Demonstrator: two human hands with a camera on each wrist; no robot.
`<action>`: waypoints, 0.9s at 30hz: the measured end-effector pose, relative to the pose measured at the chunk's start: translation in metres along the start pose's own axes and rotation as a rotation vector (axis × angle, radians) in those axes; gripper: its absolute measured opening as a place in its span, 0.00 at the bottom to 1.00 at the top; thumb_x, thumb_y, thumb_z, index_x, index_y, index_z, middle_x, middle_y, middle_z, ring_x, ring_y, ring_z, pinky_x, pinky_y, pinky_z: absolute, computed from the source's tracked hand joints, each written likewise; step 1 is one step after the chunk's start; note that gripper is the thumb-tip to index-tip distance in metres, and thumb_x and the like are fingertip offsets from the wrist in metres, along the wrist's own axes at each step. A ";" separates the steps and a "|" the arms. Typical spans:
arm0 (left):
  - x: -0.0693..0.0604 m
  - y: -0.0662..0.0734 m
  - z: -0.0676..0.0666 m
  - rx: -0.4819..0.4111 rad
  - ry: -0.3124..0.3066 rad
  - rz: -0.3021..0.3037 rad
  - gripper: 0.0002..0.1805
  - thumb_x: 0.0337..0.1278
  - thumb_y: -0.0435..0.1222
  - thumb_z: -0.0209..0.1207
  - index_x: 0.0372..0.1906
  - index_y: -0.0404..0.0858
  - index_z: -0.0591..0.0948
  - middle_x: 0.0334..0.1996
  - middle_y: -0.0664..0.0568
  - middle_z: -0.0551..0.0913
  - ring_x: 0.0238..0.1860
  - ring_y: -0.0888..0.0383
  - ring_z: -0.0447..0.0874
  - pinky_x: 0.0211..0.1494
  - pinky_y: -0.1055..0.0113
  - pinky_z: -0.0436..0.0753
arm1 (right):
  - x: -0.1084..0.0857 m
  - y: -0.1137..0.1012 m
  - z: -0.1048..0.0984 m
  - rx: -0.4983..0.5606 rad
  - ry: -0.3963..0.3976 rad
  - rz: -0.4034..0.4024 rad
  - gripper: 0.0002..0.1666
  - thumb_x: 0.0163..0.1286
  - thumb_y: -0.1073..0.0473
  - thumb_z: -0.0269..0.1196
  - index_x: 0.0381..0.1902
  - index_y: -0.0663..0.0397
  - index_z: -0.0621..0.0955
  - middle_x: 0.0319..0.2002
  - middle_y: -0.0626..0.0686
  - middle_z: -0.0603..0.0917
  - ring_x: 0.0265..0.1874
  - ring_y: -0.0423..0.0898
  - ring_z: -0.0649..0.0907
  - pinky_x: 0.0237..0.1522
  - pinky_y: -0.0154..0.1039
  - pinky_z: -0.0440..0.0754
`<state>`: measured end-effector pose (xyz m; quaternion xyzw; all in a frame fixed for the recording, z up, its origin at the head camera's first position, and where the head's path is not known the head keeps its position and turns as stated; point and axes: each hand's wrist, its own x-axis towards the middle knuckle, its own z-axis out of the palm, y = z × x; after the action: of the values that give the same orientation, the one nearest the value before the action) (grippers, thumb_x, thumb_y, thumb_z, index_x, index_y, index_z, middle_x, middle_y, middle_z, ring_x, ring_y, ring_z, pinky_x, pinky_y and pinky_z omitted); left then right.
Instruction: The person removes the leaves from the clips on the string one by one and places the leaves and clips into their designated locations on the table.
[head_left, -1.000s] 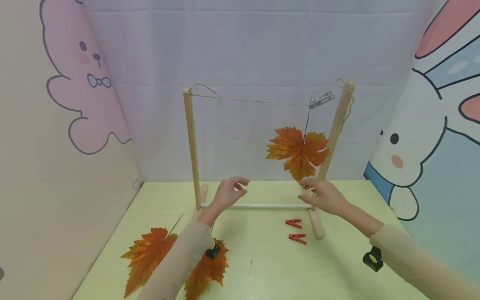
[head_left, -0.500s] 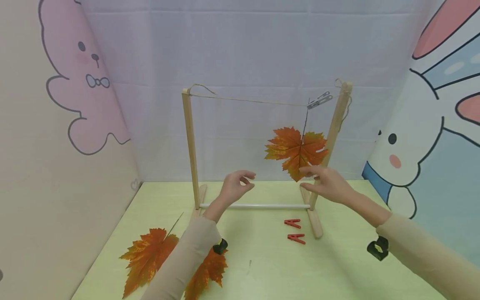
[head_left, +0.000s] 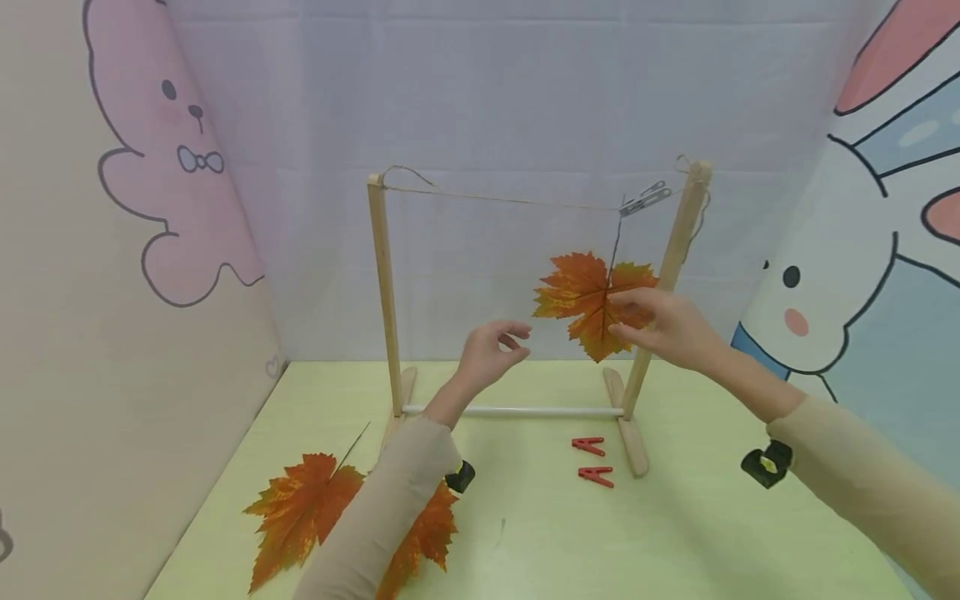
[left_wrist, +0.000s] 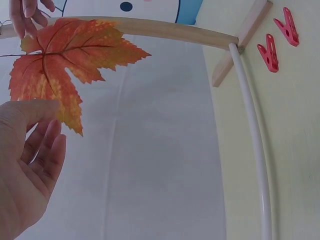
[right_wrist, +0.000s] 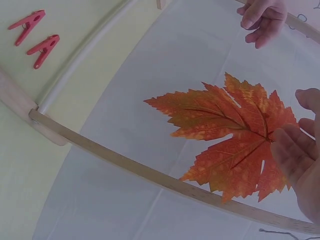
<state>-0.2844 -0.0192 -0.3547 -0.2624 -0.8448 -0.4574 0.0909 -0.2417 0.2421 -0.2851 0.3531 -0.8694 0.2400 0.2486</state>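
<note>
An orange artificial maple leaf (head_left: 573,292) hangs by its dark stem from a string (head_left: 502,200), clipped by a grey clothespin (head_left: 645,200) near the right post. My right hand (head_left: 671,327) is raised at the leaf's right side, thumb and fingers apart; whether it touches the leaf I cannot tell. To the left of the leaf, my left hand (head_left: 491,357) hovers with loosely bent fingers and holds nothing. In the left wrist view its thumb overlaps the leaf's edge. Two red clothespins (head_left: 588,446) lie on the table below.
The string is tied between two wooden posts (head_left: 386,300), joined low down by a white rod (head_left: 540,412). Two more orange leaves (head_left: 307,504) lie at the table's front left, one partly behind my left sleeve. A white cloth (head_left: 480,100) hangs behind the frame.
Both hands have risen, the left also shifting right towards the hanging leaf. My right hand has gone from the leaf's lower tip up to its right side. Leaf and clothespins stay put.
</note>
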 end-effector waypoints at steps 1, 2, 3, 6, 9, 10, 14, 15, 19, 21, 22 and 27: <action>0.001 0.001 0.000 0.000 -0.002 0.001 0.16 0.49 0.30 0.62 0.47 0.38 0.80 0.40 0.48 0.83 0.34 0.57 0.82 0.35 0.71 0.78 | 0.002 0.000 -0.001 0.002 0.010 -0.004 0.21 0.49 0.70 0.68 0.43 0.68 0.79 0.38 0.61 0.83 0.34 0.52 0.82 0.29 0.44 0.80; 0.002 0.002 0.001 0.002 -0.005 0.002 0.16 0.49 0.30 0.62 0.47 0.38 0.80 0.41 0.48 0.83 0.34 0.57 0.81 0.35 0.71 0.78 | 0.004 0.000 -0.002 0.008 0.015 -0.004 0.21 0.49 0.70 0.68 0.43 0.69 0.79 0.38 0.61 0.83 0.33 0.52 0.82 0.29 0.44 0.80; 0.003 0.003 0.001 -0.001 -0.007 0.002 0.17 0.49 0.30 0.62 0.48 0.38 0.80 0.41 0.48 0.82 0.34 0.57 0.81 0.35 0.71 0.78 | 0.006 0.000 -0.002 0.018 0.019 -0.002 0.21 0.49 0.70 0.68 0.43 0.69 0.79 0.37 0.61 0.83 0.33 0.52 0.82 0.29 0.43 0.80; 0.005 0.006 0.002 -0.006 -0.006 -0.004 0.17 0.49 0.30 0.62 0.48 0.37 0.80 0.41 0.49 0.82 0.34 0.57 0.81 0.36 0.71 0.78 | 0.013 -0.001 -0.004 0.038 0.021 0.006 0.20 0.50 0.71 0.67 0.44 0.69 0.79 0.37 0.61 0.83 0.33 0.53 0.82 0.29 0.43 0.81; 0.008 0.011 0.001 -0.011 -0.004 -0.010 0.17 0.50 0.31 0.62 0.48 0.37 0.79 0.41 0.49 0.82 0.35 0.57 0.81 0.36 0.70 0.79 | 0.020 -0.001 -0.006 0.027 0.020 -0.007 0.20 0.51 0.71 0.67 0.44 0.69 0.79 0.38 0.62 0.83 0.34 0.53 0.83 0.30 0.43 0.81; 0.009 0.012 0.001 -0.007 -0.004 -0.008 0.17 0.50 0.31 0.62 0.48 0.37 0.79 0.41 0.49 0.82 0.35 0.57 0.81 0.36 0.71 0.79 | 0.022 -0.002 -0.008 0.023 0.023 -0.015 0.20 0.50 0.71 0.67 0.44 0.70 0.79 0.38 0.62 0.83 0.34 0.53 0.83 0.29 0.44 0.81; 0.015 0.020 0.001 -0.014 0.011 0.008 0.16 0.50 0.32 0.62 0.47 0.37 0.80 0.40 0.49 0.83 0.35 0.58 0.81 0.37 0.71 0.78 | 0.029 -0.002 -0.014 0.004 0.047 -0.041 0.19 0.50 0.72 0.67 0.42 0.70 0.79 0.35 0.61 0.83 0.31 0.53 0.83 0.28 0.44 0.81; 0.016 0.022 0.002 -0.017 0.018 0.012 0.15 0.50 0.32 0.62 0.47 0.37 0.80 0.39 0.49 0.83 0.35 0.58 0.81 0.38 0.70 0.78 | 0.031 -0.001 -0.016 0.000 0.053 -0.044 0.19 0.49 0.72 0.67 0.42 0.69 0.79 0.35 0.61 0.84 0.30 0.52 0.83 0.27 0.44 0.81; 0.019 0.027 0.005 -0.024 0.039 0.017 0.15 0.49 0.32 0.63 0.45 0.36 0.80 0.38 0.49 0.83 0.34 0.58 0.82 0.39 0.69 0.79 | 0.037 0.000 -0.021 -0.045 0.077 -0.048 0.18 0.50 0.71 0.67 0.41 0.68 0.80 0.33 0.59 0.84 0.28 0.50 0.82 0.27 0.44 0.80; 0.020 0.030 0.007 -0.024 0.043 0.011 0.15 0.49 0.32 0.63 0.45 0.37 0.80 0.39 0.50 0.83 0.34 0.59 0.82 0.40 0.70 0.78 | 0.039 0.000 -0.023 -0.070 0.092 -0.053 0.18 0.49 0.70 0.68 0.41 0.67 0.80 0.34 0.60 0.84 0.28 0.50 0.81 0.27 0.44 0.80; 0.021 0.032 0.008 -0.023 0.043 0.007 0.15 0.50 0.33 0.63 0.45 0.37 0.81 0.39 0.50 0.83 0.34 0.59 0.81 0.40 0.70 0.78 | 0.039 0.000 -0.025 -0.083 0.102 -0.056 0.18 0.49 0.70 0.68 0.41 0.67 0.80 0.34 0.60 0.84 0.28 0.50 0.81 0.27 0.45 0.80; 0.027 0.040 0.011 -0.021 0.072 0.012 0.16 0.49 0.34 0.63 0.46 0.38 0.80 0.40 0.51 0.83 0.35 0.60 0.81 0.37 0.70 0.78 | 0.046 -0.004 -0.034 -0.142 0.166 -0.070 0.19 0.48 0.70 0.69 0.41 0.67 0.81 0.35 0.61 0.83 0.30 0.53 0.81 0.27 0.46 0.80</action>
<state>-0.2852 0.0177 -0.3212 -0.2518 -0.8346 -0.4747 0.1212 -0.2589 0.2372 -0.2311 0.3435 -0.8479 0.1973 0.3523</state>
